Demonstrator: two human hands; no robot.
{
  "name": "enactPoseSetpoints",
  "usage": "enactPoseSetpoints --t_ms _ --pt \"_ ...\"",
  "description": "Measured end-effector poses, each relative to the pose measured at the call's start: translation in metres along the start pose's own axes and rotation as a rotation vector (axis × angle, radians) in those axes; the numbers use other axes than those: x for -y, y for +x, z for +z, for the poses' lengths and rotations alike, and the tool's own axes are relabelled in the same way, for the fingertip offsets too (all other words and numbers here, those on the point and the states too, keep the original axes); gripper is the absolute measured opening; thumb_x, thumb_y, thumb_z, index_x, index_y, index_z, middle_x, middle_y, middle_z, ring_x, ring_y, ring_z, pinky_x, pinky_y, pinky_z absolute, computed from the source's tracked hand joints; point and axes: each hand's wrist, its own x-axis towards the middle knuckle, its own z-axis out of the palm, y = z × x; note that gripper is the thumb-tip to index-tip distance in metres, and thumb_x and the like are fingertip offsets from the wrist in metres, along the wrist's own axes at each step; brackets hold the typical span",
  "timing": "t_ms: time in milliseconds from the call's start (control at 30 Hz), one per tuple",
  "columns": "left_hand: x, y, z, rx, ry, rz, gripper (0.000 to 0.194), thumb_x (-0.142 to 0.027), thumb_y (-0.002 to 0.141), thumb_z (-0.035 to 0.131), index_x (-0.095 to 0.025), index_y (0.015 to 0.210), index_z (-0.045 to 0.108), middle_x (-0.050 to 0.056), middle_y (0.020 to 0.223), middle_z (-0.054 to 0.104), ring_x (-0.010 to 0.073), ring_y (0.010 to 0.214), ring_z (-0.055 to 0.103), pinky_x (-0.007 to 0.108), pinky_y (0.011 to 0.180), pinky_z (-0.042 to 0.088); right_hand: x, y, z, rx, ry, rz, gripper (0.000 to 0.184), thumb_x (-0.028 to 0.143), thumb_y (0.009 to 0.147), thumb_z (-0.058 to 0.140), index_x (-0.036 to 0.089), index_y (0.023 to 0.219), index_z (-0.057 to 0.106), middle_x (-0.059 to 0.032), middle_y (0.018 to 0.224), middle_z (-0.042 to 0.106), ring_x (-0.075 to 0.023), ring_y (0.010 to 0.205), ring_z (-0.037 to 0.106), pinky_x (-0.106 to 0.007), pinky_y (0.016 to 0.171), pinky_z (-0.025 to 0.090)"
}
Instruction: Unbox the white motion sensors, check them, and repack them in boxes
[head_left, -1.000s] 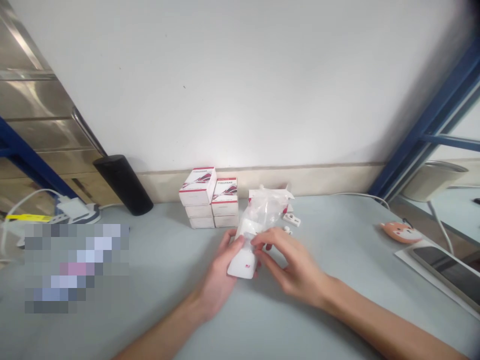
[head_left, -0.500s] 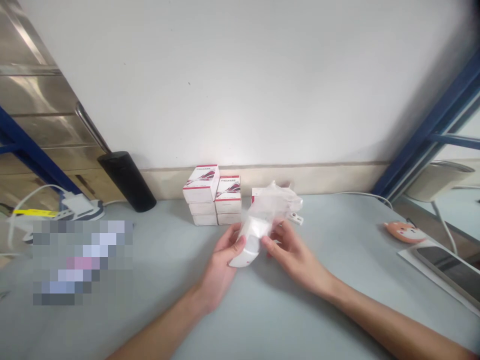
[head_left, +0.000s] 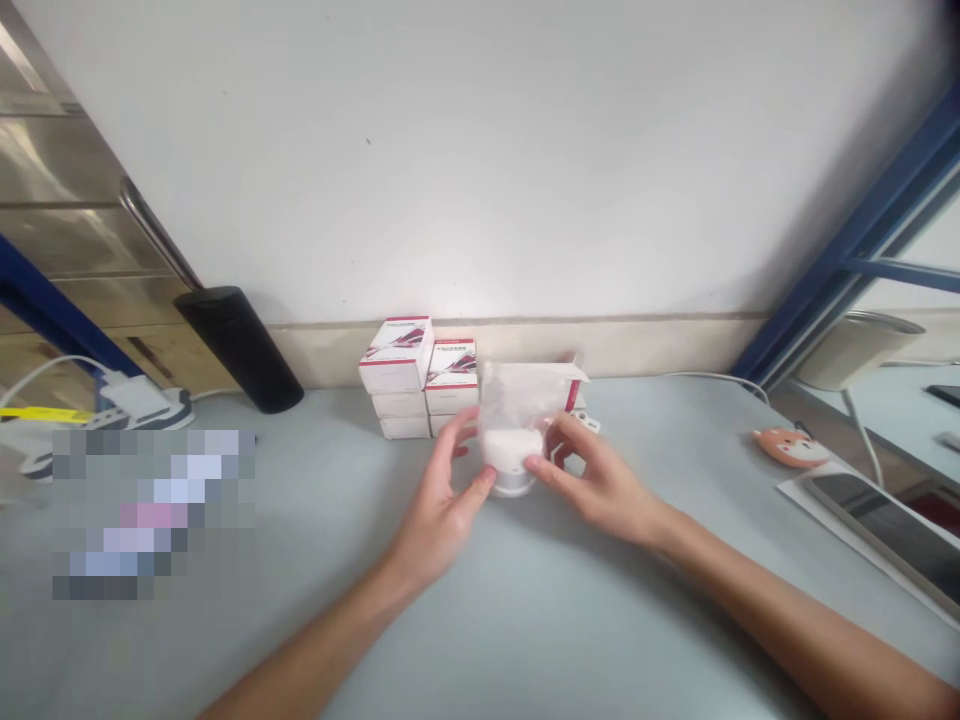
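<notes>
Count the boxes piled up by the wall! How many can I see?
5. The left column has three: a top box, a middle box and a bottom box. The right column has two: an upper box and a lower box. More may hide behind.

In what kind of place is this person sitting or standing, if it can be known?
Indoors, at a desk, perhaps in a dormitory or small workroom: a blue metal frame, a power strip and stacked boxes suggest this.

The camera sits up on the person's head, facing forward and down across the desk [head_left: 480,630] to the wall [head_left: 525,180] behind it, near enough that left hand [head_left: 439,510] and right hand [head_left: 600,480] fall mid-view.
</notes>
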Motion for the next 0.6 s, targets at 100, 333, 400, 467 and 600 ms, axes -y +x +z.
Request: enactPoseSetpoints --t_ms 100,333,400,467,600 --pt "-0.006 -0.003 0.001 0.032 -0.108 -0.038 0.059 -0.036 0.096 0.072 -0.033 0.151 0.052 0.005 0.163 0.05 0.0308 0.151 0.043 0.042 0.124 0.034 -0.003 0.0 -0.004 0.072 -0.145 -0.045 0.024 0.046 0.101 0.065 0.025 0.112 0.063 -0.0045 0.103 0.065 -0.0197 0.089 0.061 -0.035 0.079 0.052" --pt "-0.001 0.0 0.0 0.097 -0.077 -0.02 0.074 -0.033 0.093 0.077 -0.029 0.157 0.04 0.011 0.141 0.064 0.0292 0.135 0.059 0.04 0.116 0.044 -0.009 -0.002 -0.008 0.196 -0.306 -0.079 0.027 0.048 0.1 0.066 0.026 0.114 0.066 -0.0086 0.114 0.067 -0.0227 0.09 0.064 -0.04 0.082 0.055" --pt "0.005 0.001 -0.002 0.135 -0.045 -0.004 0.077 -0.032 0.094 0.076 -0.03 0.16 0.036 0.012 0.145 0.062 0.0292 0.139 0.057 0.042 0.119 0.041 -0.009 -0.001 -0.01 0.212 -0.338 -0.079 0.029 0.05 0.099 0.067 0.026 0.116 0.066 -0.0087 0.115 0.068 -0.0231 0.089 0.065 -0.041 0.082 0.055" --pt "0.012 0.001 -0.004 0.17 -0.03 -0.021 0.082 -0.032 0.095 0.075 -0.032 0.164 0.03 0.012 0.153 0.056 0.03 0.144 0.052 0.043 0.121 0.04 -0.008 -0.001 -0.013 0.234 -0.367 -0.069 0.032 0.049 0.098 0.068 0.027 0.121 0.066 -0.0087 0.116 0.069 -0.0234 0.088 0.066 -0.04 0.08 0.055" --pt "0.022 0.0 -0.006 0.22 0.001 -0.109 0.092 -0.03 0.096 0.073 -0.037 0.169 0.018 0.012 0.157 0.054 0.0313 0.144 0.053 0.046 0.121 0.042 -0.006 -0.001 -0.016 0.265 -0.422 -0.066 0.035 0.046 0.098 0.07 0.027 0.127 0.065 -0.0098 0.121 0.07 -0.0272 0.097 0.068 -0.041 0.083 0.055"
